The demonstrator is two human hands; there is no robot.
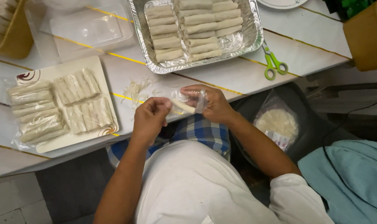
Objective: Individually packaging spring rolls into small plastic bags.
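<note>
Here my tabletop (246,74) carries a foil tray (254,29) of rolls and a plate (72,66) of bagged ones; at its near edge, my hands, left (149,118) and right (211,103), pinch a small bag (192,99) around one roll (181,106).

Both hands, left hand (149,118) and right hand (211,103), hold a bagged roll (184,105).
</note>
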